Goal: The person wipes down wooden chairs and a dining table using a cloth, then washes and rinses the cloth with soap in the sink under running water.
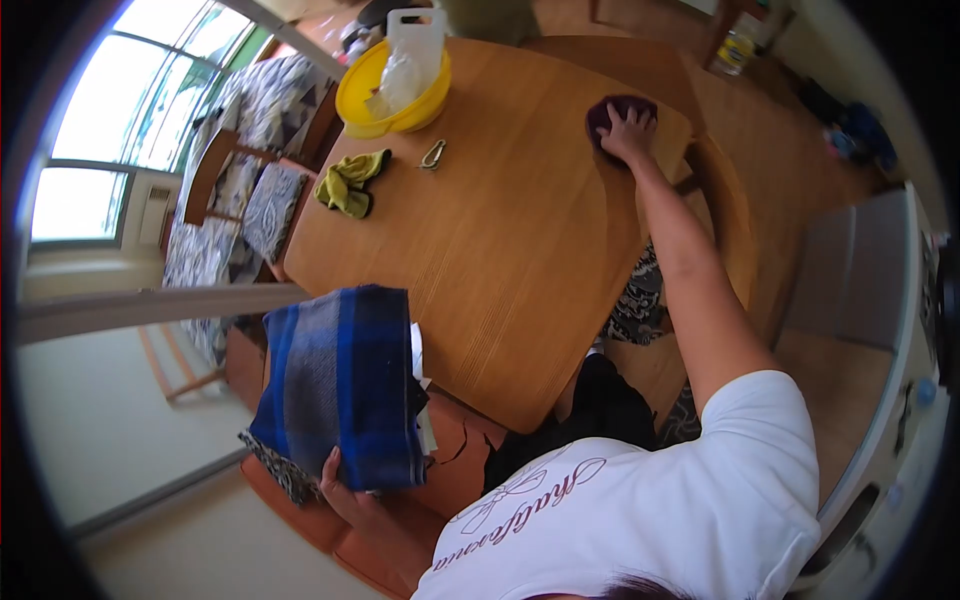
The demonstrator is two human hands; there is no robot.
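My left hand grips the lower edge of a folded blue and grey plaid cloth. White sheets like paper stick out along its right side, and a dark patterned fabric shows beneath it. At the far right end of the wooden table, my right hand rests with fingers spread on a dark purple piece of fabric. A yellow-green and black cloth or glove lies near the table's left edge. Close to it is a small metal carabiner.
A yellow basin holding a white cutting board and clear plastic stands on the table. Wooden chairs flank it. An orange seat is below the plaid cloth. A bottle stands on the floor.
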